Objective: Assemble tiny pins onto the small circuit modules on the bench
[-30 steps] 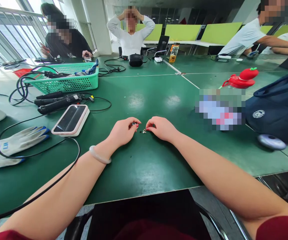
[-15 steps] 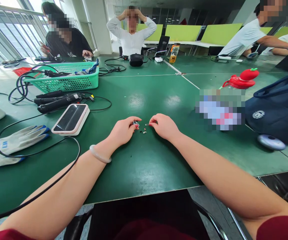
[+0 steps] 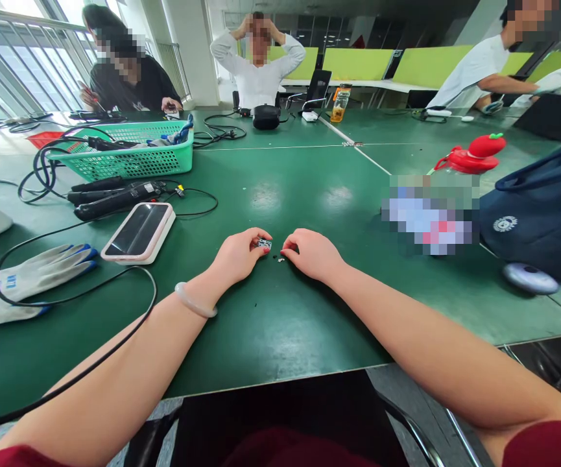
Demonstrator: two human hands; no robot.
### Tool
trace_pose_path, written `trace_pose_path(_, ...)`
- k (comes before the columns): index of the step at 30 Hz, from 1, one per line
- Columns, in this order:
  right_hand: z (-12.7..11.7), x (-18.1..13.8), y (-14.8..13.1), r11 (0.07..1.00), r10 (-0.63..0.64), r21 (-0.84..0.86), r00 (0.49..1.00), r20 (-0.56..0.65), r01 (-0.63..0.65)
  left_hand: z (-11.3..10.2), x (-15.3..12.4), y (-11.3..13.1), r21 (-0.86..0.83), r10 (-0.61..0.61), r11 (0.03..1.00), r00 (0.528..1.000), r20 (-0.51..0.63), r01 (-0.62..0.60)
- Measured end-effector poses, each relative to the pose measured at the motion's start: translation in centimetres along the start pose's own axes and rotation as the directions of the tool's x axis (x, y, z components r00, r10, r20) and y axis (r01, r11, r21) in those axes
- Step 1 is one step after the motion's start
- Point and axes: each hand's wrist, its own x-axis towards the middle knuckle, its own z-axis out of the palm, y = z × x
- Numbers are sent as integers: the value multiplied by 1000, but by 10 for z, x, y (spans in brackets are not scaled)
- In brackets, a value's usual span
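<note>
Drawn back toward the tiny dark loose parts (image 3: 277,258) on the green table (image 3: 280,311), right hand (image 3: 312,253) curled, contents hidden; left hand (image 3: 239,255) pinching small grey chip-like piece (image 3: 264,244), just left of them, equally near.

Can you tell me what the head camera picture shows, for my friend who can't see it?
A person's left hand pinches a tiny part on a green table, and the right hand rests close beside it, near small dark bits. To the left lie a phone, a white glove and a green basket. Other people sit at the far side.
</note>
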Motion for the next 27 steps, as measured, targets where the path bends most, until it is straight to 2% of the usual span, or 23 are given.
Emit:
trace_pose_path(6,4,3,5,1000,-15,-12,1000,-10,15,1,1,-3,-24,1,1000,1000,2,-1)
trace_pose_path(9,3,0,4,992,-119,37,988,-101,123,1,0,-1,-45,22,999,1000,15,-21)
trace_pose_path(12,1,-3,0,962,-241,80,948,-206,262,0,-1,4,-74,66,995,998,23,-64)
trace_pose_path(15,0,-6,-4,946,-299,53,927,-225,318,-1,-2,9,-103,90,991,995,29,-87)
trace_pose_path(20,-1,-7,-6,943,-323,9,925,-200,331,-1,-3,10,-118,85,990,996,30,-81)
trace_pose_path(25,-2,-5,-2,950,-258,118,940,-224,289,-1,-2,7,-99,84,992,996,-4,-84)
trace_pose_path(27,-2,-3,2,958,-223,139,958,-183,249,-1,-1,5,-87,69,994,998,-9,-69)
